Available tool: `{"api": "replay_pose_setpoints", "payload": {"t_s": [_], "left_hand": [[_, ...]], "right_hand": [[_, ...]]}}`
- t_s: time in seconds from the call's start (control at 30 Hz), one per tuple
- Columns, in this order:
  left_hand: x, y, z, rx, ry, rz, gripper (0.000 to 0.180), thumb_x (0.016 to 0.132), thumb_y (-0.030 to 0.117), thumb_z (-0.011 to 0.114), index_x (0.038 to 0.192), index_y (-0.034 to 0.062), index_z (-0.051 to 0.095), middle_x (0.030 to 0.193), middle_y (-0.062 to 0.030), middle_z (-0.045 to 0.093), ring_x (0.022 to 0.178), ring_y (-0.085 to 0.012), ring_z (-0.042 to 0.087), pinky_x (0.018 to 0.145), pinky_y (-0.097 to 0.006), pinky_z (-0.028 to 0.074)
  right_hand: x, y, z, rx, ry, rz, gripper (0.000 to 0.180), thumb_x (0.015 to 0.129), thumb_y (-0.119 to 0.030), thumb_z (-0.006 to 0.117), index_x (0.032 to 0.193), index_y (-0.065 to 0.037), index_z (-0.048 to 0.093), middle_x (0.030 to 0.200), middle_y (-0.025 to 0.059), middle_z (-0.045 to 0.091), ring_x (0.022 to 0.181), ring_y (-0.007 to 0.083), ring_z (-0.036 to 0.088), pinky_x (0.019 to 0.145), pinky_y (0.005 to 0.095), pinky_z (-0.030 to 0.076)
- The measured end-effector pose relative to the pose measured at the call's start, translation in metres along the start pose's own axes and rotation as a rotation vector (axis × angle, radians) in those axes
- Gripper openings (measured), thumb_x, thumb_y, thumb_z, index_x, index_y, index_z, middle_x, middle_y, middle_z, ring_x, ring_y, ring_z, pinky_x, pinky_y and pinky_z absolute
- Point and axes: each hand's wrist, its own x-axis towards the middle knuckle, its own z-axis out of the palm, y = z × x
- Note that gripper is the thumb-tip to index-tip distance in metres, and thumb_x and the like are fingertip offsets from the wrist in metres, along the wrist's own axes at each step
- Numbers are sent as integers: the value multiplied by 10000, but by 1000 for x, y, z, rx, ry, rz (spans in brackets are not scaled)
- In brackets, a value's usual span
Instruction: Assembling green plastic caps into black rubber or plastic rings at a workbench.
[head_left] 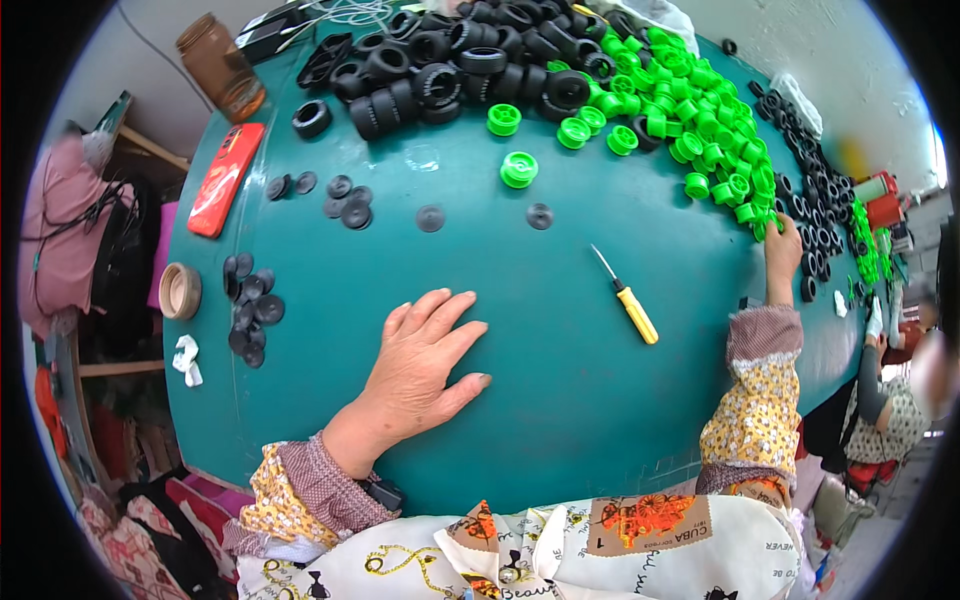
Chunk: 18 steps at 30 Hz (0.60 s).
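left hand point(425, 360) flat, empty; right hand point(782, 255) fingering green wheels point(700, 110); screwdriver point(625, 297) between, tip up-left

glossy green plastic wheel hubs point(700, 120), matt black rubber tyres point(470, 65)

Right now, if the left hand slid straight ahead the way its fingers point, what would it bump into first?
The left hand lies flat on the teal table, fingers pointing up and a little right. Bare table comes first, then probably the small dark disc or the loose green wheel; the exact line is hard to judge.
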Motion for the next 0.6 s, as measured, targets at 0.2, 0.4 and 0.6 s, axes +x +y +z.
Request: {"api": "replay_pose_setpoints", "payload": {"t_s": [0.2,0.4,0.6], "left_hand": [[-1,-2,3,-7,30,24,426,681,257,639,1045,66,529,1249,-108,413,1168,-300,349,946,-462,263],[-2,-12,11,5,98,86,408,686,238,628,1042,65,528,1238,-115,419,1164,-304,351,949,-448,268],[16,-29,10,-89,185,166,336,704,196,628,990,38,550,1186,-143,475,1125,-329,403,931,-430,314]], "right_hand": [[-45,-36,-44,197,-14,55,291,748,-207,597,960,-7,585,837,106,614,733,197,573,673,296,451],[-179,-152,-99,684,-302,-286,197,709,-45,631,885,3,557,758,45,541,621,118,498,563,239,420],[-241,-231,-115,794,-387,-426,181,687,-54,639,816,-10,520,774,114,526,642,225,539,563,293,440]]}}
